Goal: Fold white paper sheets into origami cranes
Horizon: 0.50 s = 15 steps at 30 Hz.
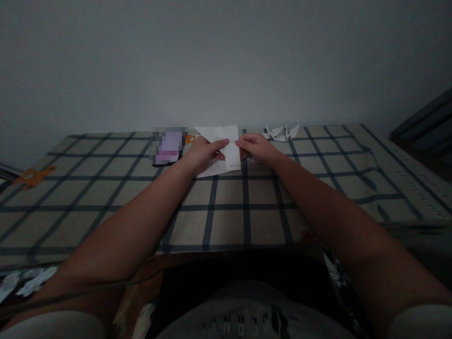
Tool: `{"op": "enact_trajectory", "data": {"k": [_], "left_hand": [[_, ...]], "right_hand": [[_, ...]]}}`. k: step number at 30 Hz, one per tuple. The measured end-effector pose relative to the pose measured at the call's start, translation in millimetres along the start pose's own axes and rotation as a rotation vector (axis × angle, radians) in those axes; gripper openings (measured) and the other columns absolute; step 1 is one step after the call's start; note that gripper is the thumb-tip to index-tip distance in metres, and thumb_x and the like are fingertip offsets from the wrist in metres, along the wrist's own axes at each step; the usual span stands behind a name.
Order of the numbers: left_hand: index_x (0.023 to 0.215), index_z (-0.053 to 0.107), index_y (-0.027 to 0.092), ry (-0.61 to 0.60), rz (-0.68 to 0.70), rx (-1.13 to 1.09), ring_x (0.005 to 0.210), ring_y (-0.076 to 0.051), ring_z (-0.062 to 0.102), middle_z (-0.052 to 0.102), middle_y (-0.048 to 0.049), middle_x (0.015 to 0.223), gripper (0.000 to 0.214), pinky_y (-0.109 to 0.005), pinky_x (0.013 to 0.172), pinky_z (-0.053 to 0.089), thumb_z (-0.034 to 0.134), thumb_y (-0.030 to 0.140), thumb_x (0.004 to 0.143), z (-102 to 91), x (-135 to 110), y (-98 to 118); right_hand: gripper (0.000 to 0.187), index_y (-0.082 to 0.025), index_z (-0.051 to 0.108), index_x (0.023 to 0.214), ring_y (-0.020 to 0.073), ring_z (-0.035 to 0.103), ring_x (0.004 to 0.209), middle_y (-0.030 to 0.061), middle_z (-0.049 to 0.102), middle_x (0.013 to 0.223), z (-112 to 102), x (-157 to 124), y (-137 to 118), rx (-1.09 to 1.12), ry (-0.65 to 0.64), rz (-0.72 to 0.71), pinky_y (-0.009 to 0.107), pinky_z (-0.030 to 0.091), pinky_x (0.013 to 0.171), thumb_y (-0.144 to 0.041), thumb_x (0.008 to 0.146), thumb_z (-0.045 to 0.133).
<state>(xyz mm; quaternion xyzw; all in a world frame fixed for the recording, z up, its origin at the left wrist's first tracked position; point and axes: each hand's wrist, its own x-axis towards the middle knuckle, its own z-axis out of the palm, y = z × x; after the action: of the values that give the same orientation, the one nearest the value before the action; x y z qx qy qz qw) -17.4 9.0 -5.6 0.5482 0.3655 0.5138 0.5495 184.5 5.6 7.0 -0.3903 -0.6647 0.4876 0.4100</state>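
Note:
Between my hands is a white sheet of paper [232, 157], partly folded, with creases across it and faint print near its lower left. My left hand [205, 151] grips it from the left, thumb on top and fingers partly hidden beneath. At the paper's right edge, my right hand [254, 145] pinches it between thumb and curled forefinger. The paper is held just over the checked tablecloth; whether it touches the cloth I cannot tell. Folded paper cranes [282, 133] sit beyond my right hand.
A phone [168, 148] with a lit, blurred screen lies left of my left hand. The checked tablecloth [226, 226] covers the table, which meets a grey wall [226, 61] at the back. An orange bear-like figure [35, 177] shows at the far left.

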Motion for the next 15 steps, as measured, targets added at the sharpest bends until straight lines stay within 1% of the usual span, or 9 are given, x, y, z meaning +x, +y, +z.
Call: {"op": "enact_trajectory", "data": {"k": [3, 9, 11, 15], "left_hand": [[0.099, 0.074, 0.016, -0.033, -0.022, -0.002, 0.072, -0.016, 0.072, 0.079, -0.0099, 0.1, 0.039, -0.023, 0.054, 0.054, 0.091, 0.031, 0.067, -1.8, 0.8, -1.6], [0.099, 0.075, 0.017, -0.054, -0.05, -0.005, 0.078, -0.019, 0.076, 0.08, -0.0095, 0.097, 0.036, -0.027, 0.065, 0.061, 0.09, 0.031, 0.07, -3.3, 2.4, -5.3], [0.1, 0.076, 0.016, -0.067, -0.065, -0.026, 0.08, -0.02, 0.076, 0.081, -0.0106, 0.098, 0.037, -0.028, 0.065, 0.061, 0.091, 0.033, 0.07, -3.4, 2.5, -5.6], [0.098, 0.078, 0.017, -0.069, -0.058, -0.023, 0.076, -0.019, 0.075, 0.081, -0.0108, 0.098, 0.037, -0.027, 0.062, 0.061, 0.093, 0.037, 0.07, -4.9, 3.4, -8.0]], "right_hand": [[0.04, -0.019, 0.061, 0.069, 0.0093, 0.063, 0.056, -0.0012, 0.067, 0.06, -1.0, 2.5, 4.7, 0.024, -0.01, -0.018, 0.02, 0.053, 0.06, -0.03, 0.107, 0.062], [0.039, -0.018, 0.06, 0.067, 0.0079, 0.061, 0.052, -0.0019, 0.067, 0.057, -1.5, 2.8, 2.9, 0.027, 0.013, -0.002, 0.018, 0.05, 0.057, -0.02, 0.106, 0.06], [0.039, -0.018, 0.06, 0.067, 0.0078, 0.061, 0.052, -0.0018, 0.067, 0.057, -1.5, 2.0, 1.5, 0.024, 0.015, -0.005, 0.018, 0.05, 0.057, -0.018, 0.106, 0.059], [0.04, -0.018, 0.06, 0.066, 0.0085, 0.062, 0.052, -0.0017, 0.067, 0.057, -0.8, 1.1, -0.7, 0.032, 0.011, -0.009, 0.019, 0.051, 0.058, -0.015, 0.106, 0.058]]}}
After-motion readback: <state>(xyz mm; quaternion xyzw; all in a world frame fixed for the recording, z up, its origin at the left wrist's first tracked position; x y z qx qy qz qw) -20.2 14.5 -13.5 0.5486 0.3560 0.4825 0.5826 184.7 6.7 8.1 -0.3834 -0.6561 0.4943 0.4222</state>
